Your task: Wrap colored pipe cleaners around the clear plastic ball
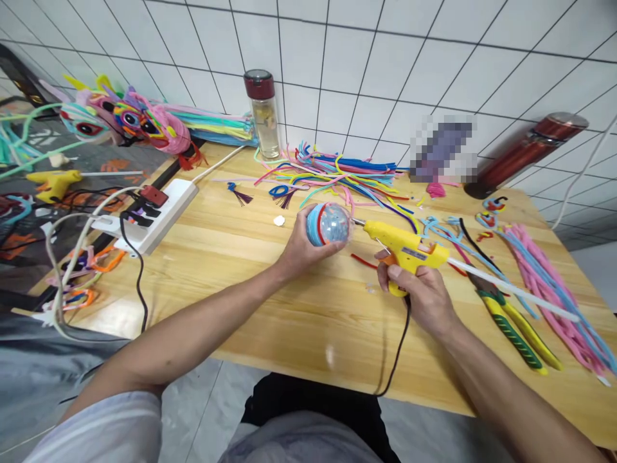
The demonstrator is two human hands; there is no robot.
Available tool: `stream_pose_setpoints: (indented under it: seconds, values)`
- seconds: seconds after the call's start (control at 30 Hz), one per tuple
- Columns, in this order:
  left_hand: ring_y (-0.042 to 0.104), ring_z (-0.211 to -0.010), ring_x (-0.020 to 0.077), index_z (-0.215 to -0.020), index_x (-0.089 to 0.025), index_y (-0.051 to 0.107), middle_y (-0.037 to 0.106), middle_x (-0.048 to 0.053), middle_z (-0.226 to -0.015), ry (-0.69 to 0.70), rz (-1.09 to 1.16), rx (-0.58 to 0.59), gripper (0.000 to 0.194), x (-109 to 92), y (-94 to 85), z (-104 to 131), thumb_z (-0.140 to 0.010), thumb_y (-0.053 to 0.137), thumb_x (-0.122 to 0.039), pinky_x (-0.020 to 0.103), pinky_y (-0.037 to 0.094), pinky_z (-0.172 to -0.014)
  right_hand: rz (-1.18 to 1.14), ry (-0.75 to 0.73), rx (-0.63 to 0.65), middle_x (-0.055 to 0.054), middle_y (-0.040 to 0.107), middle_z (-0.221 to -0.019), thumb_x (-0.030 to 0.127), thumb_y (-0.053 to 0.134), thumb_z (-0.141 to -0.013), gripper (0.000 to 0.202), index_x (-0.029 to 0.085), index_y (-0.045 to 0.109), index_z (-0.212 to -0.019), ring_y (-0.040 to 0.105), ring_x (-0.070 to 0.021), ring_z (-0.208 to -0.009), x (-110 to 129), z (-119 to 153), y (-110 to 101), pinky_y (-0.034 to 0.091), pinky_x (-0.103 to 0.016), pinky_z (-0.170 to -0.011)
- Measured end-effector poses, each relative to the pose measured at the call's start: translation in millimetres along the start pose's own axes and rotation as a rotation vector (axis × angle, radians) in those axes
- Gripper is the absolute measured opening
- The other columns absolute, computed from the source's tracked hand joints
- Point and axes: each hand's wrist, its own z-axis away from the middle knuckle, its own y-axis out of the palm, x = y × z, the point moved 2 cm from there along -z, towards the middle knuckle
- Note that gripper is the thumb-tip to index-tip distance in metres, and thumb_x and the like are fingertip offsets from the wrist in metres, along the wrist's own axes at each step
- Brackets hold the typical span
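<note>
A clear bottle (268, 128) with a dark red lid (259, 85) stands upright at the back of the worktop (241, 308), near the tiled wall (332, 64); a pale, yellowish liquid shows through its side. A red flask (518, 157) stands at the back right, its top on; its contents cannot be seen.

The ball (335, 225) is in my left hand (299, 245), held above the middle of the worktop, in front of the loose pipe cleaners (337, 172). Its left part is wound with light blue pipe cleaner in close rows. A red ring (321, 225) borders the winding (313, 224), and the part to the right of it is smooth, clear and shiny, with light blue showing through. My left hand is curled around the ball from the left and below, thumb along its near side.

My right hand (427, 292) is wrapped around the handle of a yellow glue gun (409, 247), fingers at the orange trigger (388, 259). The nozzle (358, 222) points left at the clear side of the ball; whether it touches, I cannot tell. A white glue stick (511, 287) sticks out of the rear of the gun, passing over the pliers (511, 331). A black cord (402, 347) hangs from the handle to the near edge of the worktop.

At left, a white power strip (166, 215) carries plugs (153, 196), and a second yellow glue gun (55, 185) lies to its left.
</note>
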Motion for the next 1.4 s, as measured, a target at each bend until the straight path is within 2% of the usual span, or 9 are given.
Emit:
stream_pose_setpoints:
  seconds: [0.13,0.27,0.5,0.6,0.7,0.87,1.03,1.2,1.4]
  values:
    - [0.064,-0.130,0.0334,-0.142,-0.020,0.046,0.063,0.014,-0.141,-0.096,0.094,0.018,0.092,-3.9,-3.9,-5.9,-0.070,0.091,-0.056,0.049,0.050,-0.116,-0.069,-0.064,-0.038,-0.007,0.075,-0.091,0.048,0.081,-0.082,0.032,0.021,0.075,-0.099,0.065,-0.0198,-0.069,4.0,-6.8,1.0,0.054,-0.034,-0.059]
    - [0.065,-0.127,0.0352,-0.138,-0.017,0.051,0.065,0.015,-0.138,-0.131,-0.003,0.073,0.087,-8.5,-6.8,-6.6,-0.070,0.089,-0.057,0.051,0.051,-0.114,-0.167,-0.099,-0.118,-0.009,0.078,-0.105,0.044,0.078,-0.085,0.025,0.021,0.076,-0.096,0.069,-0.0190,-0.072,-11.5,-8.5,-4.5,0.055,-0.032,-0.059]
    - [0.056,-0.143,0.0385,-0.151,-0.018,0.043,0.054,0.018,-0.155,-0.109,-0.138,0.172,0.099,-8.0,-9.5,-5.9,-0.072,0.086,-0.059,0.054,0.042,-0.124,-0.188,-0.087,-0.133,-0.007,0.078,-0.095,0.041,0.075,-0.086,0.023,0.021,0.077,-0.098,0.062,-0.0161,-0.062,-25.0,-7.0,-13.4,0.050,-0.031,-0.057]
    - [0.059,-0.139,0.0374,-0.149,-0.019,0.044,0.059,0.017,-0.150,-0.067,-0.142,0.195,0.095,-5.7,-9.8,-5.9,-0.073,0.085,-0.059,0.052,0.048,-0.119,-0.194,-0.084,-0.123,-0.007,0.078,-0.091,0.042,0.077,-0.085,0.024,0.021,0.076,-0.096,0.063,-0.0161,-0.062,-25.2,-6.6,-11.1,0.051,-0.031,-0.057]
    - [0.062,-0.135,0.0356,-0.145,-0.020,0.047,0.060,0.015,-0.146,-0.034,-0.162,0.143,0.091,-2.3,-9.4,-4.9,-0.072,0.087,-0.058,0.050,0.051,-0.116,-0.185,-0.079,-0.111,-0.008,0.079,-0.094,0.045,0.079,-0.083,0.028,0.020,0.076,-0.095,0.066,-0.0174,-0.065,-25.2,-4.8,-8.2,0.053,-0.030,-0.057]
    - [0.057,-0.141,0.0358,-0.146,-0.021,0.049,0.057,0.016,-0.150,0.030,-0.252,0.010,0.091,0.5,-9.2,-4.4,-0.070,0.089,-0.051,0.053,0.044,-0.123,-0.137,-0.116,-0.095,-0.007,0.079,-0.092,0.045,0.080,-0.083,0.030,0.020,0.076,-0.099,0.065,-0.0164,-0.062,-25.8,2.0,-4.1,0.055,-0.032,-0.057]
    - [0.059,-0.139,0.0340,-0.146,-0.022,0.048,0.058,0.015,-0.150,0.031,-0.272,0.036,0.086,-0.2,-9.9,-5.4,-0.075,0.086,-0.050,0.051,0.046,-0.122,-0.086,-0.135,-0.107,-0.006,0.077,-0.090,0.047,0.080,-0.084,0.031,0.020,0.074,-0.099,0.065,-0.0170,-0.064,-30.4,1.7,-1.6,0.057,-0.033,-0.058]
    - [0.059,-0.139,0.0350,-0.148,-0.021,0.045,0.056,0.016,-0.152,0.035,-0.245,0.070,0.090,-2.1,-10.4,-4.2,-0.074,0.085,-0.053,0.052,0.045,-0.123,-0.117,-0.135,-0.152,-0.008,0.079,-0.098,0.053,0.078,-0.085,0.037,0.021,0.069,-0.102,0.070,-0.0189,-0.068,-29.5,-3.8,-4.2,0.055,-0.032,-0.057]
    - [0.057,-0.142,0.0365,-0.152,-0.020,0.041,0.054,0.018,-0.156,0.006,-0.253,0.088,0.091,-3.1,-12.9,-5.0,-0.078,0.083,-0.052,0.055,0.043,-0.125,-0.021,-0.157,-0.223,0.001,0.070,-0.073,0.052,0.071,-0.091,0.035,0.022,0.066,-0.107,0.061,-0.0160,-0.056,-23.6,-4.7,-7.7,0.050,-0.032,-0.060]
